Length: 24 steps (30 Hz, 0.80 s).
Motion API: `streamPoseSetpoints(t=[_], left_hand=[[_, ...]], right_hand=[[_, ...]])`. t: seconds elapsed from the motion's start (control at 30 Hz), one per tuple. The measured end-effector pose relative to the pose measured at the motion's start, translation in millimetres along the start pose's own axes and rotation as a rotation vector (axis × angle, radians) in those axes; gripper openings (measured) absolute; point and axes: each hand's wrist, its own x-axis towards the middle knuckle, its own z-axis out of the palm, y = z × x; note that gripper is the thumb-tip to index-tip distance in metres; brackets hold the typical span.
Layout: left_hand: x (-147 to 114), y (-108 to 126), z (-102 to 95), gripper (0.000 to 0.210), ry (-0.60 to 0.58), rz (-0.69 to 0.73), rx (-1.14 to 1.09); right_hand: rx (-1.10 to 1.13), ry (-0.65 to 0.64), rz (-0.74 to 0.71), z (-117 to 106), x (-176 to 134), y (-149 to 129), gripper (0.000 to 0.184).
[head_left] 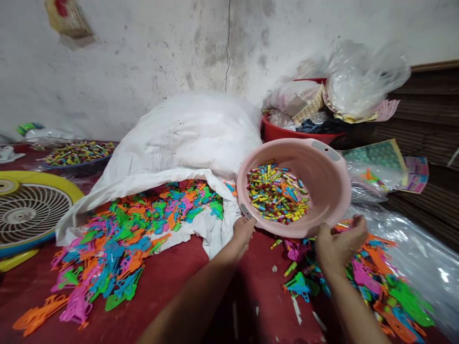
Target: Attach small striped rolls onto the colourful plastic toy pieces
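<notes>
My left hand (242, 232) grips the near rim of a pink plastic basin (322, 181), which is tilted toward me. Inside it lies a heap of small multicoloured tubes (277, 193). My right hand (339, 243) is just under the basin's front edge, fingers curled, above a pile of flat colourful plastic toy pieces (380, 282). Whether it holds any of them I cannot tell. A few loose pieces (299, 285) lie on the red floor between my arms.
A big white sack (186, 138) spills more coloured toy pieces (122, 243) onto the red floor at left. A yellow-rimmed fan (28, 210) lies far left, a tray of tubes (77, 154) behind it. A red tub (297, 134) with plastic bags stands at the back right.
</notes>
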Motion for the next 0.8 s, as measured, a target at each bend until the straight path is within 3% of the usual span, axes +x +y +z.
streamPoseSetpoints(t=[0.07,0.13,0.2,0.3,0.4,0.53,0.67,0.8], left_hand=[[-5,-4,-0.1,0.022,-0.012,-0.003,-0.004],[-9,-8,0.3,0.022,-0.026,-0.013,-0.008],[-11,-10,0.5,0.021,-0.035,-0.024,-0.008],[-8,-10,0.5,0.021,-0.025,-0.043,0.004],[-2,-8,0.6,0.022,-0.013,-0.064,0.023],[2,-6,0.6,0.023,-0.026,-0.085,0.060],[2,-4,0.2,0.024,-0.047,-0.097,0.100],[2,-3,-0.4,0.024,-0.063,-0.119,0.114]], right_hand=[[-0.081,-0.039,-0.220,-3,9,-14,0.068],[-0.117,-0.248,-0.390,6,20,-29,0.060],[-0.188,-0.437,-0.444,24,30,-41,0.051],[-0.288,-0.547,-0.432,55,39,-49,0.043],[-0.280,-0.523,-0.413,73,42,-50,0.033],[-0.218,-0.445,-0.400,68,43,-47,0.030],[-0.089,-0.351,-0.389,37,44,-42,0.027],[0.029,-0.124,-0.232,-8,47,-24,0.033]])
